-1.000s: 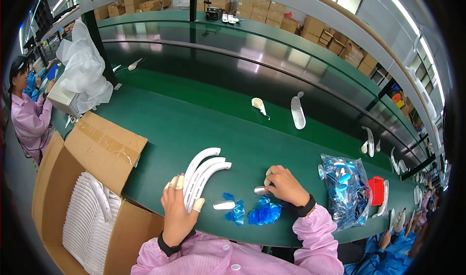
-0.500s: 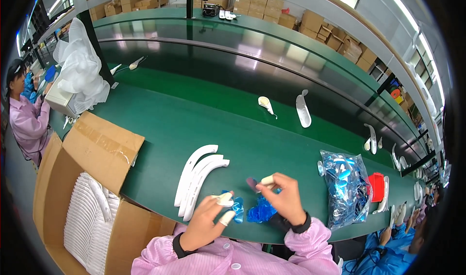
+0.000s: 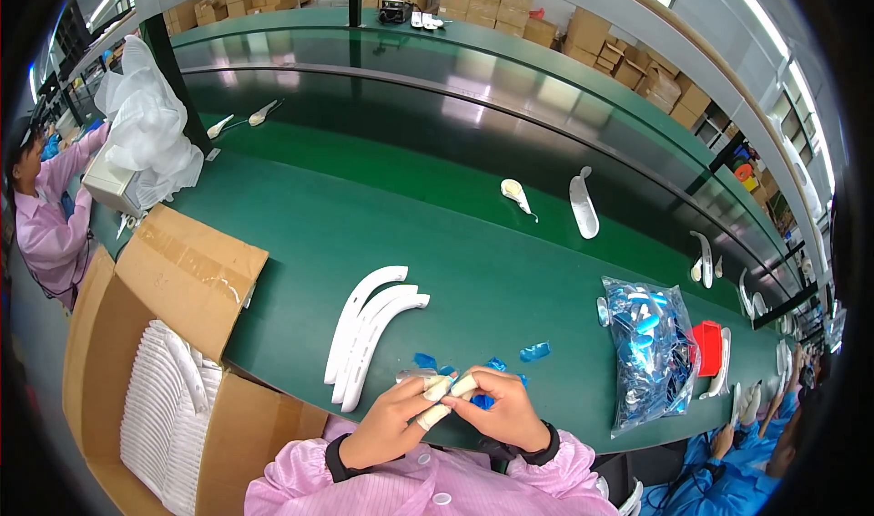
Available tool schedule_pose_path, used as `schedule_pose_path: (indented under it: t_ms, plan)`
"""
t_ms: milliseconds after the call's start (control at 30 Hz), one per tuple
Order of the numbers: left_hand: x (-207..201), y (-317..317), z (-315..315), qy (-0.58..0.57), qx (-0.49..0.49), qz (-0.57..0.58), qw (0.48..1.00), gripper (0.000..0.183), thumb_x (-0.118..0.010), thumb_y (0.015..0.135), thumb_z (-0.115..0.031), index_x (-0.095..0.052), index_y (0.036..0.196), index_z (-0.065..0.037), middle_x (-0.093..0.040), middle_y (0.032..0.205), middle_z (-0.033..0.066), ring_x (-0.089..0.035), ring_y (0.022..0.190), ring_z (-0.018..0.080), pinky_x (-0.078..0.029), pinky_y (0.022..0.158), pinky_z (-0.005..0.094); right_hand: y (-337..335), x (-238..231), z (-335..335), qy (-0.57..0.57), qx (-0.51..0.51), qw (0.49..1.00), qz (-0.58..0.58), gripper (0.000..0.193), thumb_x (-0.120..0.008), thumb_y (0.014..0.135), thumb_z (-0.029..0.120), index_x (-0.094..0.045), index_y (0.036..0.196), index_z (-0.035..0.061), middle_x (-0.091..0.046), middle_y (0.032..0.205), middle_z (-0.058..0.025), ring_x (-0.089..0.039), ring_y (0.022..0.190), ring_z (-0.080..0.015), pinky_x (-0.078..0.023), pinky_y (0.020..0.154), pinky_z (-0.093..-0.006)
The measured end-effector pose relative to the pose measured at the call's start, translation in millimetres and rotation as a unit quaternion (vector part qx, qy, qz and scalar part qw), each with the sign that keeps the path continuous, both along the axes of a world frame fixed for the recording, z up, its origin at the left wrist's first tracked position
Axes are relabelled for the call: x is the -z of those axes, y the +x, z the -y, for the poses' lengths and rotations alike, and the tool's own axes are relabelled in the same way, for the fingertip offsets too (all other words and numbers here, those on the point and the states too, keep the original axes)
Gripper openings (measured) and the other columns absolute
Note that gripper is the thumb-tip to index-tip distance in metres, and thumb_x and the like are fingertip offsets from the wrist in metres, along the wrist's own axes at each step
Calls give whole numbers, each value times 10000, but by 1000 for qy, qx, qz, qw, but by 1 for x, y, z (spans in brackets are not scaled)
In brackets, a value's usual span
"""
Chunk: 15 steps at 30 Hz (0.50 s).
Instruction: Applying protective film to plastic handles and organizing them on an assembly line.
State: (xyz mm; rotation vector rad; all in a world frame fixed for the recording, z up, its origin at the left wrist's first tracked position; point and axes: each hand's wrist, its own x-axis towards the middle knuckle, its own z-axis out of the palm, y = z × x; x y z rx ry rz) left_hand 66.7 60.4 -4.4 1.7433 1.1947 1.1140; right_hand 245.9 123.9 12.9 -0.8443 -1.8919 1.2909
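My left hand [image 3: 401, 418] and my right hand [image 3: 501, 411] meet near the table's front edge, fingertips pinched together. Pale finger cots cover several fingertips. A small piece between them is mostly hidden, with only a hint of blue showing. Crumpled blue film scraps [image 3: 492, 365] lie just behind and under the hands. Another blue film scrap [image 3: 535, 352] rests apart, to the right. Left of my hands, three curved white plastic parts [image 3: 364, 344] lie side by side on the green table [image 3: 300, 288].
An open carton [image 3: 96, 370] of stacked white parts [image 3: 159, 416] stands at left. At right are a clear bag [image 3: 648, 357] of blue-filmed pieces and a red bin [image 3: 706, 347]. Loose white parts [image 3: 583, 206] lie on the belt. Co-workers sit at both sides.
My right hand has moved left and down to meet the left hand. The dark oval piece at its fingertips no longer shows. A separate blue scrap now lies to the right.
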Motion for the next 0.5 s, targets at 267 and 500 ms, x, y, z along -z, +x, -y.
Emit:
schedule_pose_path:
  t_ms: [267, 500]
  plan:
    - [-7, -1, -4, 35, -58, -4, 998, 258, -657, 829, -74, -667, 1084, -35, -641, 860, 105, -577, 789, 274, -461, 699, 340, 13, -14, -15, 136, 34, 990, 35, 144, -728, 690, -10, -594, 742, -1, -565, 691, -68, -546, 590, -191, -429, 541, -292]
    - [-13, -7, -3, -25, -119, -27, 992, 204, -682, 809, -77, -687, 1009, -33, -653, 840, 98, -544, 721, 221, -439, 632, 318, 53, -3, -12, 332, 153, 901, 233, 181, -701, 630, -19, -626, 779, 52, -597, 808, -97, -564, 786, -282, -456, 732, -389]
